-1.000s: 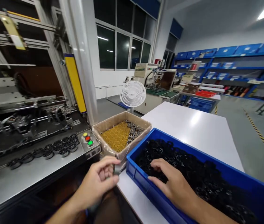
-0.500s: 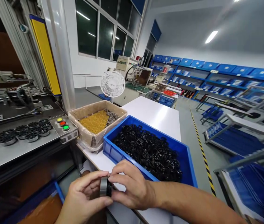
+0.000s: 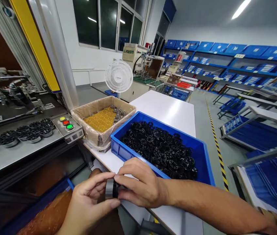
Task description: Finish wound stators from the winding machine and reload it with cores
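A grey-floored room [image 3: 203, 112] with dark windows [image 3: 109, 24] and blue shelving [image 3: 232, 62] along the far wall surrounds a glossy white table [image 3: 163, 106] streaked with reflected light. On it stand a blue bin [image 3: 202, 156] heaped with black parts [image 3: 158, 147] and, just beside, a plastic-lined box [image 3: 98, 140] of yellow and grey pieces. A white fan [image 3: 119, 76] rises behind the box. Near the table's front edge, the left hand [image 3: 89, 199] and right hand [image 3: 140, 186] pinch opposite sides of a small grey-and-black round part [image 3: 110, 188], held between them.
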Motion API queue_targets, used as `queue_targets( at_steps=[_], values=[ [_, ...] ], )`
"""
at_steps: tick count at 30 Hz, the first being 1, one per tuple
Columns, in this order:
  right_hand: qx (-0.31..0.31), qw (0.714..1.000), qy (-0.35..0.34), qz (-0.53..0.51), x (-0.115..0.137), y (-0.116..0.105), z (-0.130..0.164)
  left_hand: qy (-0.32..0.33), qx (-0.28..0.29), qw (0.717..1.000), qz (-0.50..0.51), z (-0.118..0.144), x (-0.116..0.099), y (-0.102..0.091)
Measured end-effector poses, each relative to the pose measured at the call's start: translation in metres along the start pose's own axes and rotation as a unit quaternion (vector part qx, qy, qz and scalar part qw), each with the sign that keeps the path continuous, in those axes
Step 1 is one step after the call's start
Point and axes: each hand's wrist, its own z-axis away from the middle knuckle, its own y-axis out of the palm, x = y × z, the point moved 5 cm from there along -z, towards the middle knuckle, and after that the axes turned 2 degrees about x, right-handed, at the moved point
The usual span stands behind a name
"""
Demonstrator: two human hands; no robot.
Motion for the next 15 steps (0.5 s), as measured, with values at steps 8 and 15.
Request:
queue_targets(
  at_steps=[8, 15],
  values=[
    [0.012, 1.000, -0.003, 0.002, -0.003, 0.000, 0.000, 0.003, 0.015, 0.998, -0.061, -0.005, 0.001, -0.013],
    [-0.006, 0.995, -0.067, 0.071, 0.000, -0.004, -0.004, -0.040, 0.003, 0.996, -0.080, -0.006, 0.005, -0.014]
  ],
)
